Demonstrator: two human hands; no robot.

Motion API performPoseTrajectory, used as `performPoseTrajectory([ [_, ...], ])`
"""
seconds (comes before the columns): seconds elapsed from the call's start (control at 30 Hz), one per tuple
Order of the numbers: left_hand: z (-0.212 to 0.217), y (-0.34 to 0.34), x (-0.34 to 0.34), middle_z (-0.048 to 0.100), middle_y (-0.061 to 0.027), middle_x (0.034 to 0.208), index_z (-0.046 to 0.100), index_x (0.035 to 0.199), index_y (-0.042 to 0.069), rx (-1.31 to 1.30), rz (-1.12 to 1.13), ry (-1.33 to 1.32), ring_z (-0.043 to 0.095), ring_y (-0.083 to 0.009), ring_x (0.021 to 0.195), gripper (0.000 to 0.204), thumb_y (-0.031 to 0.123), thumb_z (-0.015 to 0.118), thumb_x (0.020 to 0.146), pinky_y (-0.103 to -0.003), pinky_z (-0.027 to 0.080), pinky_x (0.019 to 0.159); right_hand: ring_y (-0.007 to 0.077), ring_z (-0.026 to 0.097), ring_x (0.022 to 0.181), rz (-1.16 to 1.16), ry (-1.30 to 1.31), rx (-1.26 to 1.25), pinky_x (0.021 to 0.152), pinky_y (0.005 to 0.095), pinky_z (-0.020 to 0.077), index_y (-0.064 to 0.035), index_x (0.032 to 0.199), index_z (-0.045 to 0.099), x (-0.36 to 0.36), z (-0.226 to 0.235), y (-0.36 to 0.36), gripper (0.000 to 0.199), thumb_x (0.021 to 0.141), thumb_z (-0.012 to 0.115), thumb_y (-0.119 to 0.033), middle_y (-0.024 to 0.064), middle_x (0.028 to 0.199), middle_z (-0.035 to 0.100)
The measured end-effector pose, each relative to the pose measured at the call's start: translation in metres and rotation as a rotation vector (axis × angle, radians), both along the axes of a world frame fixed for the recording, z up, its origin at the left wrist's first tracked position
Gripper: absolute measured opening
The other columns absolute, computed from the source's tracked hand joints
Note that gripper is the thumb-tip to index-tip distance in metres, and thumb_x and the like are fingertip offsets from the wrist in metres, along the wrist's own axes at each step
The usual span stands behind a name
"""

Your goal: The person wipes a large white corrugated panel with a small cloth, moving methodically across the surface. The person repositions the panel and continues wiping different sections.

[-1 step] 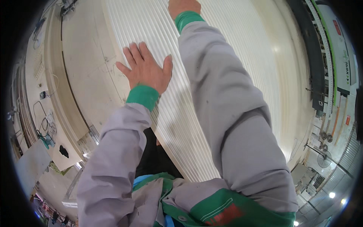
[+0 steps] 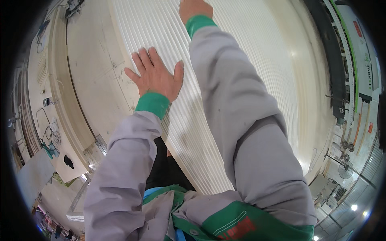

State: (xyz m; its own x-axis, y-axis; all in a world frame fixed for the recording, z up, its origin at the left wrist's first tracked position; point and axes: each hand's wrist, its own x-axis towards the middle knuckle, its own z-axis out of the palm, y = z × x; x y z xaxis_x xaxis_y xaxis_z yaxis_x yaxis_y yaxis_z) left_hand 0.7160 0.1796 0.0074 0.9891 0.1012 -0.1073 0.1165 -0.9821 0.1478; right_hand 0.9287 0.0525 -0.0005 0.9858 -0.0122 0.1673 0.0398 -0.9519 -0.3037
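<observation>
A long pale panel with narrow parallel ribs runs from my waist up past the top of the head view. My left hand lies flat near its left edge, fingers spread and thumb out to the right, holding nothing. Farther along the panel is my right hand, cut off by the upper picture edge. Its back and wrist show, but the fingers are out of sight, so a grip on anything cannot be made out. Both arms wear grey sleeves with green cuffs.
Left of the panel lies a scuffed pale surface. Beyond it stands a bench with cables and small tools. At the right is a long machine with a white and green housing, and below it a round fan.
The hands and surroundings sit very slightly differently in the picture, as from a small head movement. Both hands keep their pose, the left one still spread on the ribbed panel.
</observation>
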Motion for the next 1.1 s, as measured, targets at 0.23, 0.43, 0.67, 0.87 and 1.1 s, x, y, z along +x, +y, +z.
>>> performPoseTrajectory([
  [0.23, -0.006, -0.003, 0.005, 0.019, -0.0267, 0.167, 0.023, 0.159, -0.003, -0.004, 0.009, -0.065, 0.009, -0.0434, 0.158, 0.092, 0.063, 0.046, 0.099, -0.069, 0.006, 0.122, 0.0347, 0.069, 0.086, -0.063, 0.048, -0.033, 0.075, 0.0504, 0.0539, -0.012, 0.101, 0.065, -0.199, -0.01, -0.07, 0.028, 0.103, 0.053, -0.037, 0.012, 0.092, 0.07],
  [0.43, -0.01, -0.004, 0.006, 0.02, -0.0255, 0.167, 0.024, 0.16, -0.002, 0.041, 0.006, -0.104, 0.01, -0.0423, 0.158, 0.093, 0.065, 0.043, 0.098, -0.068, 0.007, 0.122, 0.0291, 0.058, 0.061, -0.049, -0.052, 0.03, 0.052, 0.0456, 0.046, -0.0089, 0.08, 0.062, -0.499, 0.016, -0.159, 0.015, 0.086, 0.076, -0.012, 0.0095, 0.069, 0.057],
  [0.67, -0.016, -0.007, 0.011, 0.021, -0.022, 0.168, 0.023, 0.161, 0.001, 0.076, 0.032, -0.102, 0.011, -0.0385, 0.159, 0.095, 0.069, 0.041, 0.098, -0.066, 0.008, 0.124, 0.0322, 0.059, 0.073, -0.279, 0.21, -0.125, 0.064, 0.0468, 0.0473, -0.0078, 0.081, 0.064, -0.702, 0.053, -0.2, 0.018, 0.09, 0.072, -0.02, 0.0111, 0.077, 0.06],
  [0.87, -0.023, -0.007, 0.015, 0.022, -0.0173, 0.169, 0.026, 0.162, 0.007, 0.162, 0.046, -0.112, 0.014, -0.0367, 0.158, 0.096, 0.076, 0.038, 0.096, -0.067, 0.012, 0.121, 0.0319, 0.06, 0.076, -0.369, 0.293, -0.115, 0.065, 0.0467, 0.0478, -0.008, 0.085, 0.065, -0.722, 0.052, -0.204, 0.018, 0.092, 0.072, -0.023, 0.0104, 0.08, 0.061],
  [1.1, -0.026, -0.007, 0.019, 0.023, -0.0186, 0.168, 0.028, 0.161, 0.007, 0.138, 0.054, -0.111, 0.014, -0.0372, 0.158, 0.096, 0.076, 0.039, 0.095, -0.068, 0.011, 0.121, 0.033, 0.06, 0.076, -0.39, 0.301, -0.088, 0.066, 0.047, 0.0481, -0.0068, 0.086, 0.065, -0.722, 0.061, -0.202, 0.017, 0.093, 0.071, -0.022, 0.0112, 0.08, 0.061],
])
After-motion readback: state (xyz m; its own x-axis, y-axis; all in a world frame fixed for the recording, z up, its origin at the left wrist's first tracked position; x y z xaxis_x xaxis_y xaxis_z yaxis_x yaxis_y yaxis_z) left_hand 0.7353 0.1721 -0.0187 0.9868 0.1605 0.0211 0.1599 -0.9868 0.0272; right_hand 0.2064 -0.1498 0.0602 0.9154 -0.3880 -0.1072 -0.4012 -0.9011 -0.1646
